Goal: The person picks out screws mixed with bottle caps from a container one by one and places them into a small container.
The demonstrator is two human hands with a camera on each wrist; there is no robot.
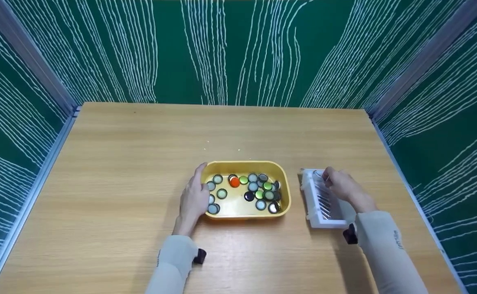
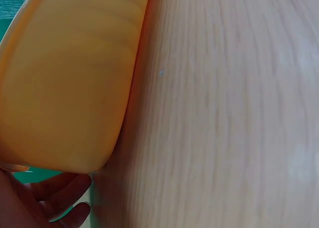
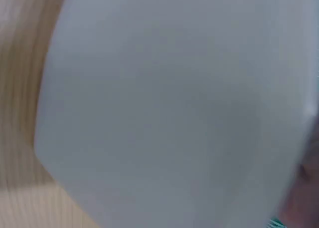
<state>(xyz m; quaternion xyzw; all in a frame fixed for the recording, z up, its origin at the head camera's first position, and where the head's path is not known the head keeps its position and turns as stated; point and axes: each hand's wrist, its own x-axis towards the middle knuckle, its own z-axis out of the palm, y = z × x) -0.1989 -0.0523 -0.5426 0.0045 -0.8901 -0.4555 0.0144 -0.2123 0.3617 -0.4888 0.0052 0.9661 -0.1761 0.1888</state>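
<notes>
A yellow plastic tub sits on the table with several bottle caps inside, silver, green, black and orange-red. At its left end, my left hand grips the rim; in the left wrist view its fingers curl beyond the tub's end wall. To the right stands a white plastic box with several thin metal pieces lying slantwise in it. Over the box's far part, my right hand pinches a thin metal piece in its fingertips, mostly hidden. The box wall fills the right wrist view.
Both containers stand on a wooden table, with a gap of bare wood between them. Small white specks lie behind the tub. Green walls with white wavy lines border the back and both sides.
</notes>
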